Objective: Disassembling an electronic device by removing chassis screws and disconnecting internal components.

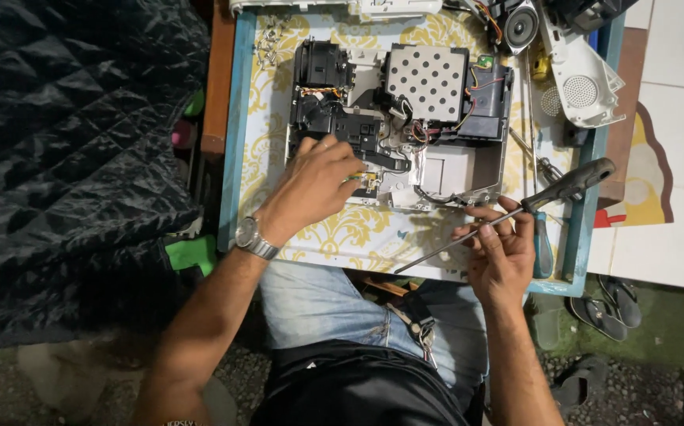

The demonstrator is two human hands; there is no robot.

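Gripping nothing that shows, the left hand lies bent on the lower left part of the opened machine, with its fingers curled down onto the black parts; what sits under the fingertips is hidden. A silver watch is on that wrist.

At 9 o'clock from this hand lies a dark quilted cloth. The machine sits in the middle of the surface, which has a yellow and white flower cover. At 12 o'clock from the left hand is a white plate with round holes, with red and yellow wires just beside it. A few small screws lie at 11 o'clock, near the corner.

At 3 o'clock from the left hand is the right hand. Its grip is closed around a long screwdriver, near the middle of the metal rod. The black handle points to 2 o'clock and the tip points to 8 o'clock. The rod lies over the front edge of the surface.

At 1 o'clock from the right hand lies a white cover piece with a round grille.
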